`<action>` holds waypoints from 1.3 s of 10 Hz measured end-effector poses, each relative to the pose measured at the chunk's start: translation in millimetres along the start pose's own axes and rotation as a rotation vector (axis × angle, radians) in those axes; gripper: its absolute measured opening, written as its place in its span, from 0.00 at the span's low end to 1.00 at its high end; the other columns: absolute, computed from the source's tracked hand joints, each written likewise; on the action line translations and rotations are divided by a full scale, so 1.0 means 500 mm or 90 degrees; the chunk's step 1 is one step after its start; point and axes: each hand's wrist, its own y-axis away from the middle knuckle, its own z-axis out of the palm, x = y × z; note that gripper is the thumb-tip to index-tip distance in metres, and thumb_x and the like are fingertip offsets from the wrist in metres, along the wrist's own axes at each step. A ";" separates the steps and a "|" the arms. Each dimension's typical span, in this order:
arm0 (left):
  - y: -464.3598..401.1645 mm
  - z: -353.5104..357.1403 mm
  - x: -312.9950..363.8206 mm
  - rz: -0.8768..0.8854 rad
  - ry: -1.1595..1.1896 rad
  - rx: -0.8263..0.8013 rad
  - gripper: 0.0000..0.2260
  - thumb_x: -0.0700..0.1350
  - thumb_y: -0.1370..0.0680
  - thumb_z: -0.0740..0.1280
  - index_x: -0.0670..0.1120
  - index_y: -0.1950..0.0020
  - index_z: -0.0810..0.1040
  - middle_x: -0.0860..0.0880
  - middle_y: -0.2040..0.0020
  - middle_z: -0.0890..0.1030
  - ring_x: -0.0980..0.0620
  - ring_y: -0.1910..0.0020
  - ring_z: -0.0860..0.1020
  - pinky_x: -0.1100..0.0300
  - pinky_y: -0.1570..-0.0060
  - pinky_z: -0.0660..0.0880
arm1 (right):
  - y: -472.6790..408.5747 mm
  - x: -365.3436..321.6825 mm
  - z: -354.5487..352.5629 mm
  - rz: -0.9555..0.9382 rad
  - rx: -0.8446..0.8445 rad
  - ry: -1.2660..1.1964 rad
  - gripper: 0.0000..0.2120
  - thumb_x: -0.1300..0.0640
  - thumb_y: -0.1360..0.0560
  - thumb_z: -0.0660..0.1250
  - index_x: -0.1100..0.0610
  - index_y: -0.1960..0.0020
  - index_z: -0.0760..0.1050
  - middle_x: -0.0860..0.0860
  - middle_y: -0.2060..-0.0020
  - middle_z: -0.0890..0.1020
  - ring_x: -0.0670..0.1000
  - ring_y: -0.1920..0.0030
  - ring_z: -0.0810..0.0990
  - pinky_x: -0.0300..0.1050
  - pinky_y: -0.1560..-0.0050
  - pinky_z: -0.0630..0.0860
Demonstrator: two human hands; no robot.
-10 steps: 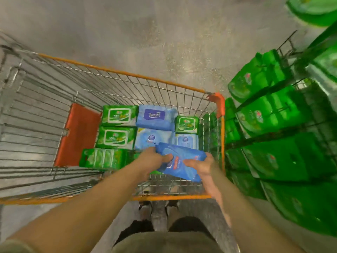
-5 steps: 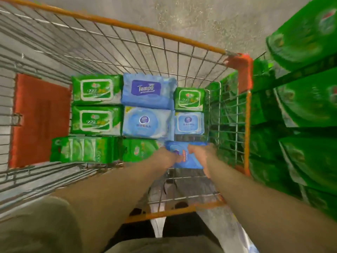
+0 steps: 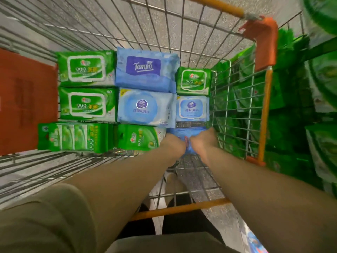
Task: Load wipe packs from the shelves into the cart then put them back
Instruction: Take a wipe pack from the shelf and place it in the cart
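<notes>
Right of frame centre, the left hand (image 3: pixel 174 143) and right hand (image 3: pixel 204 140) are both gripping a blue wipe pack (image 3: pixel 187 133), fingers curled around it, low inside the wire cart (image 3: pixel 237 114) beside the green packs (image 3: pixel 138 136).

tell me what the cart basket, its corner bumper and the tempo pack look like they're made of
Cart basket: thin metal wire, bare silvery grid you can see the floor through.
Corner bumper: looks like moulded orange plastic, smooth and matte, wrapped over the corner.
Tempo pack: soft blue plastic film, probably, with slight sheen and wrinkled, crimped edges.
</notes>
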 end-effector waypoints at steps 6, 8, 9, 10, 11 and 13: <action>0.392 -0.186 0.081 0.035 0.127 0.288 0.32 0.61 0.22 0.66 0.48 0.21 0.67 0.46 0.23 0.70 0.44 0.26 0.70 0.52 0.30 0.69 | 0.263 -0.076 -0.270 -0.425 -0.034 0.256 0.34 0.38 0.29 0.58 0.55 0.28 0.70 0.57 0.32 0.75 0.61 0.36 0.76 0.55 0.34 0.74; 0.575 -0.251 0.083 0.158 0.036 0.423 0.38 0.65 0.25 0.67 0.51 0.19 0.63 0.50 0.22 0.68 0.46 0.24 0.66 0.48 0.27 0.67 | 0.413 -0.102 -0.384 -0.583 0.066 0.240 0.29 0.42 0.26 0.60 0.57 0.31 0.70 0.58 0.34 0.76 0.61 0.36 0.75 0.56 0.34 0.73; 0.673 -0.281 0.098 0.188 -0.013 0.457 0.36 0.60 0.24 0.71 0.50 0.20 0.63 0.50 0.22 0.67 0.49 0.24 0.65 0.59 0.30 0.63 | 0.495 -0.111 -0.435 -0.617 0.095 0.253 0.29 0.46 0.22 0.64 0.59 0.26 0.67 0.59 0.31 0.74 0.61 0.33 0.74 0.55 0.32 0.72; 0.732 -0.306 0.106 0.233 -0.061 0.483 0.34 0.59 0.25 0.72 0.49 0.22 0.66 0.50 0.25 0.70 0.50 0.26 0.67 0.64 0.38 0.62 | 0.556 -0.109 -0.471 -0.625 0.107 0.261 0.28 0.45 0.21 0.64 0.57 0.26 0.67 0.57 0.30 0.74 0.59 0.33 0.75 0.53 0.33 0.73; 0.788 -0.338 0.107 0.270 -0.105 0.468 0.42 0.65 0.26 0.70 0.53 0.17 0.57 0.52 0.19 0.60 0.52 0.21 0.59 0.56 0.24 0.58 | 0.626 -0.096 -0.504 -0.626 0.146 0.256 0.30 0.44 0.21 0.64 0.54 0.23 0.65 0.56 0.27 0.72 0.58 0.30 0.73 0.50 0.30 0.71; 0.870 -0.369 0.084 0.381 -0.161 0.456 0.43 0.66 0.26 0.70 0.56 0.17 0.54 0.53 0.17 0.56 0.52 0.19 0.54 0.54 0.23 0.55 | 0.752 -0.048 -0.514 -0.595 0.259 0.192 0.25 0.43 0.21 0.64 0.49 0.26 0.70 0.54 0.35 0.80 0.56 0.39 0.80 0.47 0.41 0.75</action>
